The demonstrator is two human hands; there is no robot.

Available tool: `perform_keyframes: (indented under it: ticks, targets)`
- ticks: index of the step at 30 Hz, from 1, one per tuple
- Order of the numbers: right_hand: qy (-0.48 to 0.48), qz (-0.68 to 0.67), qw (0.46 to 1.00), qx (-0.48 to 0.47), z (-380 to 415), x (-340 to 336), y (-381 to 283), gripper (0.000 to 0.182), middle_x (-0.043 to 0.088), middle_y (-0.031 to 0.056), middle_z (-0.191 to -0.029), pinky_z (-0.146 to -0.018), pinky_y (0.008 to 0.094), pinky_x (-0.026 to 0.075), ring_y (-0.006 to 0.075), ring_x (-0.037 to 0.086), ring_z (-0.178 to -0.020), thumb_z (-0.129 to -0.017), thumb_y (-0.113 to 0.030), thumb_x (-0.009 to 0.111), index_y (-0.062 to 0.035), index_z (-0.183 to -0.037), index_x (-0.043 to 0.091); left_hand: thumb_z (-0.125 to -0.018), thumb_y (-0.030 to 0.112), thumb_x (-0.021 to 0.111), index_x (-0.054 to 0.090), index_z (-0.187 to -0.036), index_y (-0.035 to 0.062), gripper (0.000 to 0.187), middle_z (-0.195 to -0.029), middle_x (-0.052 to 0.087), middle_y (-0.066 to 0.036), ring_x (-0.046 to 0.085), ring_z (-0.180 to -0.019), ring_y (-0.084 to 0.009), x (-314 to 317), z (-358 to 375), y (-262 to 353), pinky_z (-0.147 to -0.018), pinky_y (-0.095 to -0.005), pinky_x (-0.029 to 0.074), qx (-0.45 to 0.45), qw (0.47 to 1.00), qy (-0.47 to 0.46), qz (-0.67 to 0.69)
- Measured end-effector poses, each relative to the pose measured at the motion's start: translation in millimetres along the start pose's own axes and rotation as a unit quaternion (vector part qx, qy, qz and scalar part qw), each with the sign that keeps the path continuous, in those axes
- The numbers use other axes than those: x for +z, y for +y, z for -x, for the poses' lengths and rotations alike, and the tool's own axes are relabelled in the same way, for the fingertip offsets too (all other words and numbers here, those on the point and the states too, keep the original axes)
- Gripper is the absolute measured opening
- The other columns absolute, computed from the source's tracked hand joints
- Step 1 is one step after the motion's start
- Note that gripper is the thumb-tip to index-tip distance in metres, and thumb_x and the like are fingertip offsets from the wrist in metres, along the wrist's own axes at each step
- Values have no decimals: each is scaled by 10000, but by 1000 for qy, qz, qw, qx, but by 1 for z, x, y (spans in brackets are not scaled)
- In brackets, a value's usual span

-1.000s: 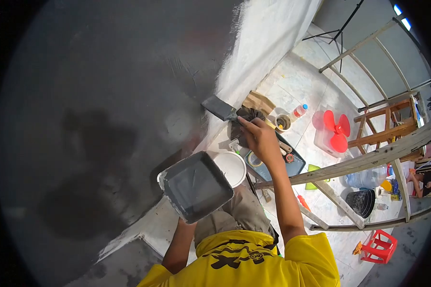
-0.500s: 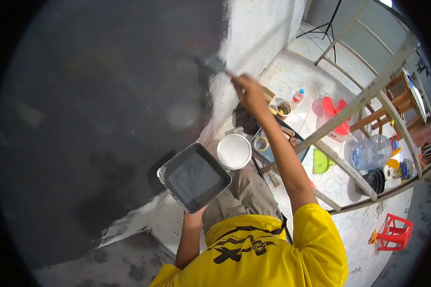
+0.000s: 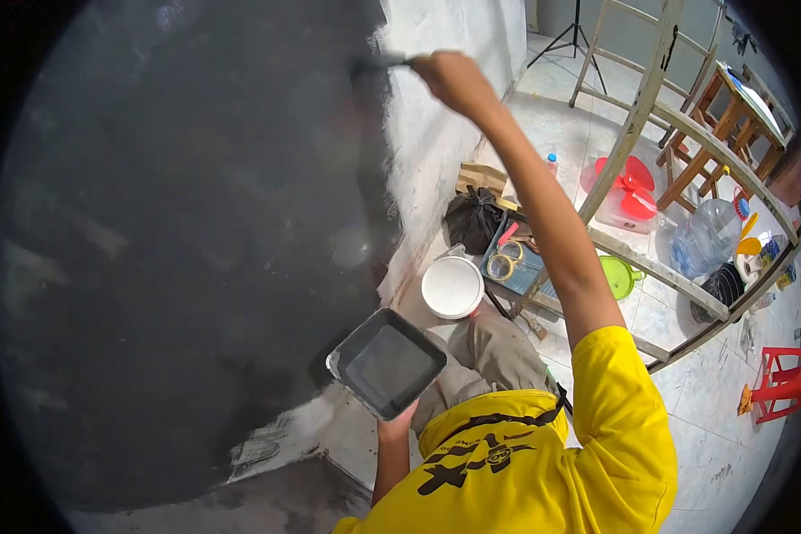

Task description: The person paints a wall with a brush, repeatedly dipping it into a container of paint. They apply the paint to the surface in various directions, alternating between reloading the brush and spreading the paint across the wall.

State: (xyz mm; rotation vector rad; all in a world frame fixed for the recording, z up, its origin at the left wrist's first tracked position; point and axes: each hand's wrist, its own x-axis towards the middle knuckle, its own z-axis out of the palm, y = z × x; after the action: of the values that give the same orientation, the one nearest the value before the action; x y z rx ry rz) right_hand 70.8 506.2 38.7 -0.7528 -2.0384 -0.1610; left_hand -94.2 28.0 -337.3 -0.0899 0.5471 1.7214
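My right hand (image 3: 454, 78) is closed around the handle of a paintbrush (image 3: 384, 62), its head blurred against the dark grey painted wall (image 3: 205, 222) near the border with a white strip (image 3: 427, 133). Low in front of my body, my left hand (image 3: 399, 422) supports a square paint tray (image 3: 351, 342) from beneath. Dark grey paint lies inside the tray, and its outer edge carries smears. Most of the left hand's fingers are hidden under it.
A white lidded bucket (image 3: 452, 287) stands by my knee. Behind it are a black plastic bag (image 3: 474, 219) and a blue tray (image 3: 531, 271) with tape rolls. A metal ladder-like frame (image 3: 632, 151) rises on the right, near a red stool (image 3: 781, 384).
My right hand and the brush have moved higher up the wall along the grey-white border. The view has shifted, so the tray sits lower and further right.
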Motion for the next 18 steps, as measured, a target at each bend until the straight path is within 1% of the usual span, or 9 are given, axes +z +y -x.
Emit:
perform_keyframes:
  ticks: [2, 5, 8, 12, 13, 14, 15, 16, 18]
  targets:
    - [83, -60, 995, 20, 0, -15, 6, 177, 631, 166, -772, -662, 456, 481, 363, 626, -713, -922, -138, 607, -82, -1054, 710, -976, 468, 483, 359, -1471, 50, 660, -1510, 388, -193, 371, -1349, -484, 9, -3, -1, -1075, -719, 270, 13, 999, -11, -48]
    - [75, -104, 990, 50, 43, 36, 29, 190, 604, 173, -783, -667, 463, 478, 358, 612, -727, -943, -158, 588, -88, -1077, 703, -974, 472, 481, 360, -1470, 51, 662, -1509, 388, -195, 371, -1347, -488, 32, -7, 8, -1075, -719, 268, 33, 986, -29, -164]
    - [-108, -90, 985, 97, 148, 126, 31, 217, 595, 204, -808, -691, 482, 471, 386, 601, -778, -968, -182, 538, -58, -1081, 676, -976, 476, 474, 362, -1469, 51, 661, -1509, 389, -196, 373, -1346, -490, 53, -13, 13, -1072, -721, 273, 89, 915, -55, -389]
    - [-293, -99, 946, 100, 255, 126, 8, 199, 634, 225, -794, -675, 519, 484, 413, 635, -775, -909, -168, 552, -23, -964, 678, -978, 481, 465, 365, -1468, 52, 659, -1508, 389, -198, 374, -1344, -493, 80, -14, 9, -1067, -723, 279, 158, 748, -80, -639]
    - [-300, -101, 945, 87, 283, 138, 13, 192, 635, 222, -798, -695, 509, 498, 411, 637, -782, -904, -168, 562, -38, -980, 682, -978, 484, 460, 366, -1467, 52, 659, -1506, 393, -195, 382, -1340, -491, 91, -11, 8, -1063, -720, 290, 83, 893, -71, -437]
    - [-289, -112, 945, 101, 296, 132, 5, 174, 634, 226, -803, -699, 507, 494, 408, 638, -786, -901, -162, 573, -34, -970, 671, -979, 487, 455, 368, -1467, 53, 659, -1505, 396, -193, 389, -1336, -489, 104, -10, 9, -1058, -717, 300, 2, 977, -56, -204]
    - [-279, -122, 946, 112, 304, 122, -3, 158, 633, 229, -809, -703, 506, 491, 406, 640, -790, -899, -155, 584, -30, -959, 660, -979, 490, 451, 370, -1466, 54, 658, -1503, 400, -191, 397, -1333, -486, 109, -9, 10, -1054, -714, 310, -75, 995, -36, 45]
    - [-251, -152, 947, 133, 310, 112, -10, 142, 629, 230, -800, -693, 497, 484, 403, 636, -781, -895, -149, 600, -20, -940, 641, -980, 497, 439, 370, -1467, 54, 662, -1504, 402, -184, 386, -1348, -469, 54, -23, 11, -1068, -712, 290, -13, 999, -11, -30]
    - [-191, -209, 944, 170, 301, 77, -30, 139, 621, 230, -784, -674, 479, 469, 397, 630, -761, -887, -137, 633, -2, -902, 604, -982, 496, 435, 372, -1464, 53, 658, -1502, 403, -183, 381, -1353, -464, 62, -18, 9, -1070, -712, 289, -7, 999, -23, -34]
